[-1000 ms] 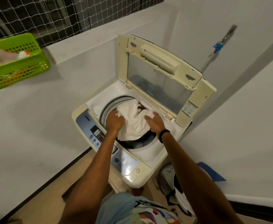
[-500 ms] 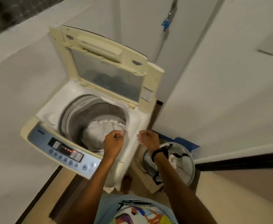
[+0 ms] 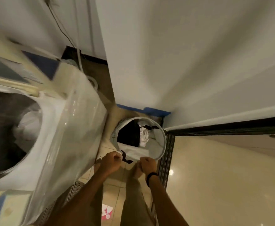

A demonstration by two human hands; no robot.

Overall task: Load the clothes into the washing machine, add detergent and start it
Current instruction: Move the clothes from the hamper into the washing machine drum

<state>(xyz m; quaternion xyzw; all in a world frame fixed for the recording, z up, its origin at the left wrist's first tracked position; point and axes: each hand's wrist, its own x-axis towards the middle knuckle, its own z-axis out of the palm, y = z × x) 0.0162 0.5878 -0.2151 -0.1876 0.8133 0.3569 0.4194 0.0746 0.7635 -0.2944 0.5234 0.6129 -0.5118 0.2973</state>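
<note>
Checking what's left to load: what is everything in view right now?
washing machine: one, white, left, lid up
cloth: one, white, inside the drum
laundry basket: one, pale grey, floor right of the machine
clothes: black and white, in the basket, count unclear
scrap: one, red and white, floor, bottom of view
wristband: one, black, right wrist
left hand: curled at basket's near rim, seems to grip
right hand: likewise, on the near rim
</note>
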